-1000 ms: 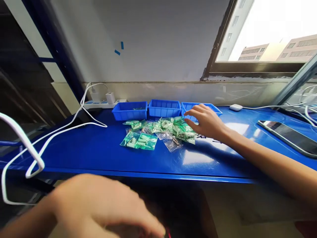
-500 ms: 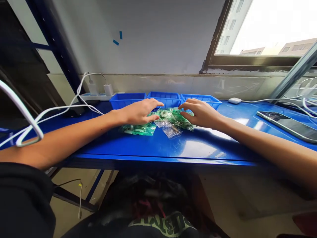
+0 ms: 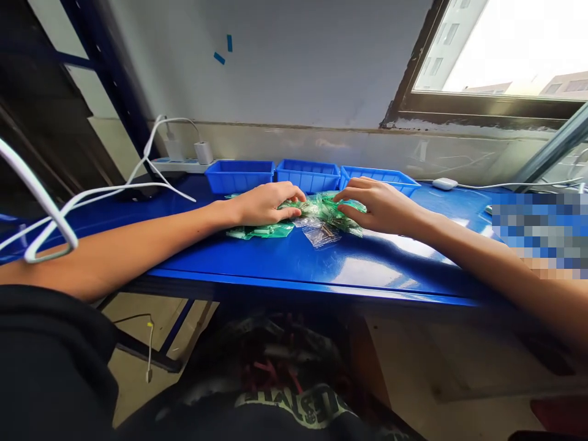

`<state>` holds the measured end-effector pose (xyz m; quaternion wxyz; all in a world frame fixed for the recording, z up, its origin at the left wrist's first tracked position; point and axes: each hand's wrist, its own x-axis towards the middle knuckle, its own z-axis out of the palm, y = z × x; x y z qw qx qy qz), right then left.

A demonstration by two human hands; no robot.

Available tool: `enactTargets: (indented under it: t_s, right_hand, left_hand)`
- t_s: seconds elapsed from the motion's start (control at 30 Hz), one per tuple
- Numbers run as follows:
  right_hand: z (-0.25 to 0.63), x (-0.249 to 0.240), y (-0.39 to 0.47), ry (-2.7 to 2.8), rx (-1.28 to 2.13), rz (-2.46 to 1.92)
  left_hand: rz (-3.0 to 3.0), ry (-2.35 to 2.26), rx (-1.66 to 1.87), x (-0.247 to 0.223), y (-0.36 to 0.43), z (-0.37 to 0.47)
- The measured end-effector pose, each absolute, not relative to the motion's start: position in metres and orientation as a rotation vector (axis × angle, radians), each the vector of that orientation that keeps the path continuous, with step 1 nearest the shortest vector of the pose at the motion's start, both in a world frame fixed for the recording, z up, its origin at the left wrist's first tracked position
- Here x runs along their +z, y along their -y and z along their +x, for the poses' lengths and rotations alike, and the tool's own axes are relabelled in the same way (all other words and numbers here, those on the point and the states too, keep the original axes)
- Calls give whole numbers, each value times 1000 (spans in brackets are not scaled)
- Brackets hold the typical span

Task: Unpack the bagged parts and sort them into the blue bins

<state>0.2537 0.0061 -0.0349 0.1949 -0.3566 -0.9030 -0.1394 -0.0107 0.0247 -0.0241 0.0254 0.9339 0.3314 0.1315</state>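
Observation:
Green and clear plastic packets (image 3: 316, 208) lie in a pile on the blue table (image 3: 257, 260). My left hand (image 3: 272, 204) rests at the pile's left side, thumb and fingers apart, over a green packet (image 3: 261, 231). At the right side of the pile, my right hand (image 3: 374, 205) curves over the packets with its thumb and fingers apart. Neither hand grips anything that I can see. A clear packet with small brown pieces (image 3: 321, 234) lies between the hands, nearer the table's front edge.
Three blue bins (image 3: 239, 177), (image 3: 307, 176), (image 3: 377, 179) stand in a row behind the pile. White cables (image 3: 114, 195) cross the left side, near a power strip (image 3: 181, 165). A white adapter (image 3: 444, 184) lies at the back right.
The camera view has shifted a little. My left hand has come down closer onto the packets, and its fingers are slightly more curled. My right hand stays at the pile's right side.

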Motion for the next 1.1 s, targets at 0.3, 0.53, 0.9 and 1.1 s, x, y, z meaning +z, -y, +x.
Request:
enactTargets:
  t_s: [0.3,0.53,0.9,1.1]
  right_hand:
    - [256,-39,-12,2520,-415,-859]
    - [257,-49,-7,2362,-426,-825]
    - [257,-47,8,2341,-540,-775]
    - [255,-42,11,2314,-534,-834]
  left_hand:
    - [2956,-958,644,-27,-23,-9]
    - [2988,-1012,695,-25,-23,-9]
    - [2999,-891,423,-23,-9,-9]
    - [3033,-915,337,-19,-8,-6]
